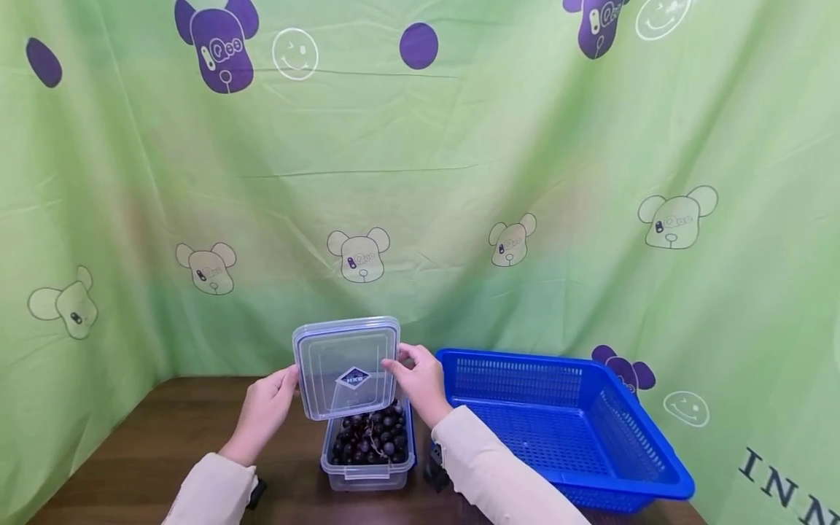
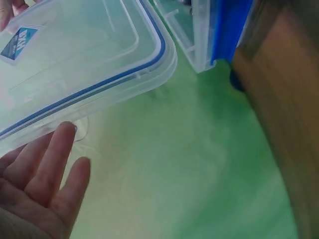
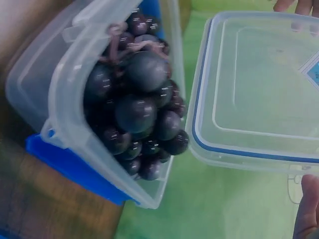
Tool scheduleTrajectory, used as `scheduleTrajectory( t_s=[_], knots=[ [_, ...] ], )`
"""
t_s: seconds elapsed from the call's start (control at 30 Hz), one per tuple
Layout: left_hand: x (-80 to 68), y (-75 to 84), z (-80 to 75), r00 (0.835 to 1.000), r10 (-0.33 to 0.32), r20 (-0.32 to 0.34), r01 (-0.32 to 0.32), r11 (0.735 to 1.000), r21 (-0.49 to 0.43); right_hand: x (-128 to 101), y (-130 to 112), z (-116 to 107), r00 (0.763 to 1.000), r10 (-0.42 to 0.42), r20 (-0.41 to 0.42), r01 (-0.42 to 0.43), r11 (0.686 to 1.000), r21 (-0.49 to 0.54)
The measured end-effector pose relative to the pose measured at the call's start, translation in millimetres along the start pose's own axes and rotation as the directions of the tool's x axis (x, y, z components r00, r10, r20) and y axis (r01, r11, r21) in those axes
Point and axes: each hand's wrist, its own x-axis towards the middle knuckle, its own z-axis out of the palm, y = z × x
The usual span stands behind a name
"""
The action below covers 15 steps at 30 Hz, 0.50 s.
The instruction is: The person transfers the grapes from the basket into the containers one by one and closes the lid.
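Note:
Both hands hold a clear square lid (image 1: 315,364) tilted up above a clear plastic container (image 1: 367,477). My left hand (image 1: 259,412) grips the lid's left edge; in the left wrist view its fingers (image 2: 52,162) reach under the rim. At the right edge, my right hand (image 1: 423,383) pinches the lid, thumb on its face. A blue seal runs round the lid, which bears a diamond-shaped label (image 1: 354,377). Dark grapes (image 1: 370,441) on their stems fill the container, and the lid's lower edge overlaps its back part in the head view. The container's side flaps (image 3: 75,169) are blue.
A large blue plastic basket (image 1: 630,485) with slotted walls stands to the right of the container. Everything rests on a dark brown wooden table (image 1: 157,430). A green printed curtain (image 1: 420,182) hangs behind and at both sides.

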Motion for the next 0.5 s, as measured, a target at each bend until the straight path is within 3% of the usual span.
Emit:
scheduleTrajectory(
  t_s=[0.2,0.4,0.5],
  knots=[
    [3.7,4.1,5.5,0.993,0.057,-0.100,-0.042,0.989,0.139,2,-4,3,0.996,0.079,-0.037,-0.077,0.996,0.034],
    [3.2,3.6,18.0,0.988,0.118,-0.100,-0.100,0.981,0.165,2,-4,6,0.982,0.157,-0.106,-0.154,0.987,0.040],
    [4.5,3.2,21.7,0.973,0.204,-0.106,-0.185,0.968,0.171,6,-4,6,0.974,0.181,-0.136,-0.173,0.982,0.071]
  ],
)
